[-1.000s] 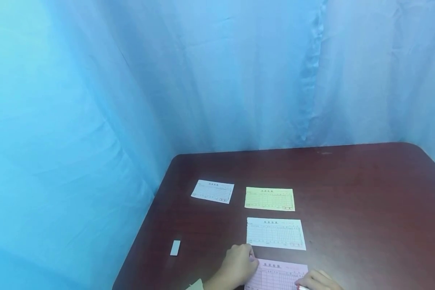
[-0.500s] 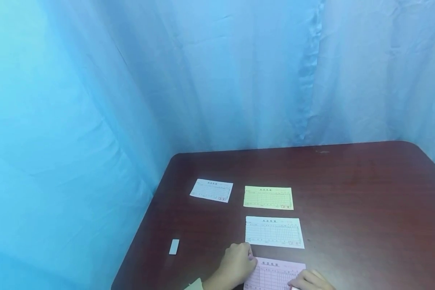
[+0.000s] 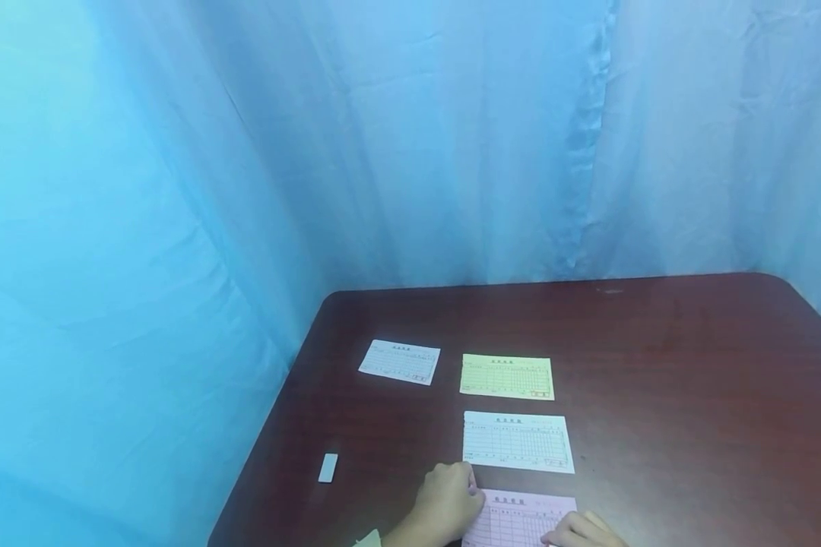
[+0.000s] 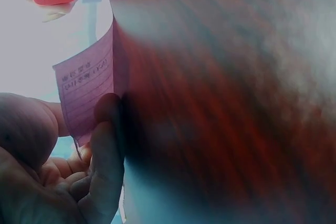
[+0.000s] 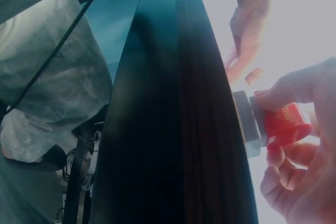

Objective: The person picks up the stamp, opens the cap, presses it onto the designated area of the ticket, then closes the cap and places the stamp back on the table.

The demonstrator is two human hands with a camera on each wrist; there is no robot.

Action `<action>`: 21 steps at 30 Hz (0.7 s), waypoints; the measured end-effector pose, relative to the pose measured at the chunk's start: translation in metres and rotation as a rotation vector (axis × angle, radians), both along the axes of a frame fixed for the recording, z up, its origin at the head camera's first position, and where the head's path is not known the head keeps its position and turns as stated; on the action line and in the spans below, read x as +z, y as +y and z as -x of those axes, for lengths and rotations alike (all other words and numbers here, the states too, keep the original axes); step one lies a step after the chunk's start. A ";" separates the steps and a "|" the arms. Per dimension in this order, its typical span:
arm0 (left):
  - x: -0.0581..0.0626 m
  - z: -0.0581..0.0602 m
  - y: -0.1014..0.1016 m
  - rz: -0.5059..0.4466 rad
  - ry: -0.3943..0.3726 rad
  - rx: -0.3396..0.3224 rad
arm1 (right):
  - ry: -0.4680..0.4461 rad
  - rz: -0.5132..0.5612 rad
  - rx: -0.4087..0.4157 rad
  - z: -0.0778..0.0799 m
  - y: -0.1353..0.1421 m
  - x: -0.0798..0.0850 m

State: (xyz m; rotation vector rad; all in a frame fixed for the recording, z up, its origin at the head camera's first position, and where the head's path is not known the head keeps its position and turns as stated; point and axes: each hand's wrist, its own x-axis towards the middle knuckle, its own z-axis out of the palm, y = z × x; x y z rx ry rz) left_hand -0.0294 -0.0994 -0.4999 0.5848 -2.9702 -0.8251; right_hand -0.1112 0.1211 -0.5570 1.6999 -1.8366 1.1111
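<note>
A pink printed slip (image 3: 520,516) lies at the table's near side in the head view. My left hand (image 3: 445,501) grips its left edge, thumb and finger at the paper; in the left wrist view the pink slip (image 4: 86,77) curves up from the fingers. My right hand (image 3: 581,529) is over the slip's right part. Held between its thumb and fingers is a red-and-grey stamp (image 5: 283,124), its grey end toward the tabletop in the right wrist view. Farther back lie a white slip (image 3: 518,442), a yellow slip (image 3: 506,377) and a second white slip (image 3: 400,362).
A small white rectangular block (image 3: 328,468) sits on the dark wooden table (image 3: 691,395), left of my left hand. Blue curtains (image 3: 465,137) hang behind the table and on the left. Below the table edge, the right wrist view shows cables (image 5: 92,161).
My right hand has shifted a little left over the pink slip with the stamp. The left hand stays at the slip's left edge, and the other slips lie as before.
</note>
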 end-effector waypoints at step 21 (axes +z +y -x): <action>-0.002 0.001 -0.001 -0.043 -0.038 0.019 | 0.272 -0.108 0.181 0.020 -0.004 0.024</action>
